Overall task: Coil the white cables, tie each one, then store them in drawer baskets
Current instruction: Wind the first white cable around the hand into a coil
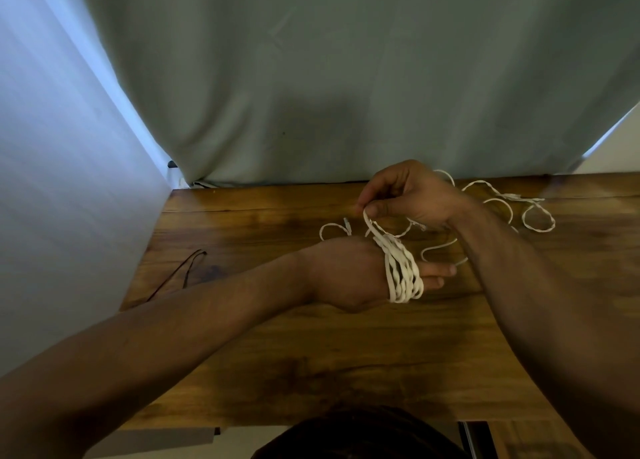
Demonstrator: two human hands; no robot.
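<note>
White cable (401,271): wound in several turns round the outstretched fingers of the left grip and held just above the middle of the desk. One strand rises from the coil to the right grip.
Right grip (412,195): thumb and forefinger pinch the rising strand at its top, with the other fingers curled. The hand hangs above and just behind the coil.
Left grip (349,271): fingers straight and held together, pointing right, with the back of the hand turned up. The coil wraps them past the knuckles, and two fingertips show beyond it.
Loose loops (538,218): more white cable lies in open curls on the desk, behind and to the right of the right grip, near the far edge. The right wrist covers part of the run, so it cannot be told whether this is one length with the coil.
Plug end (347,224): a small connector on a curved white run rests on the desk just left of the pinched strand.
Desk (277,354): dark, glossy wood grain, carrying the cables.
Black cord (183,271): a thin line near the left edge of the desk, well apart from both hands.
Curtain (311,60): grey cloth hanging behind the far edge of the desk.
Panel (52,181): a pale sheet standing along the left side.
</note>
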